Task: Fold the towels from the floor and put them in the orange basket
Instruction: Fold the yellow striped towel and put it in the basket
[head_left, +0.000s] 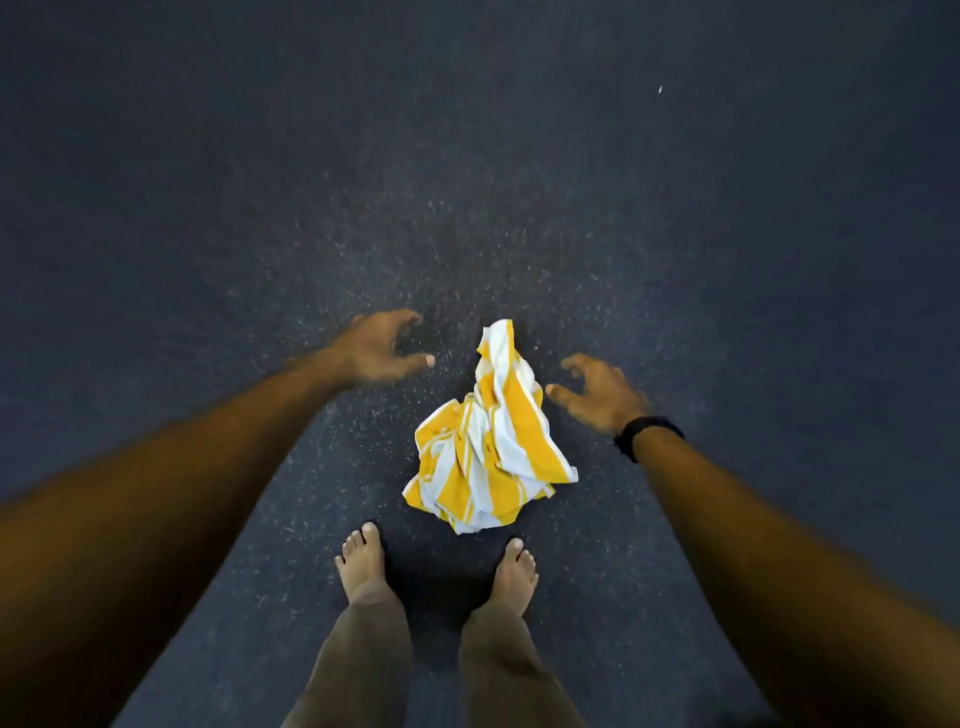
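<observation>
A crumpled yellow-and-white striped towel (485, 436) lies on the dark speckled carpet just ahead of my bare feet. My left hand (382, 345) hovers to the left of the towel's far end, fingers loosely curved and spread, holding nothing. To the towel's right, my right hand (597, 392) reaches in with its thumb close to the cloth, fingers spread and empty. A black band sits on my right wrist. Neither hand touches the towel. No orange basket is in view.
Dark blue-grey carpet (467, 156) fills the whole view. My two bare feet (363, 566) stand just behind the towel. A tiny white speck (660, 89) lies far off at the upper right.
</observation>
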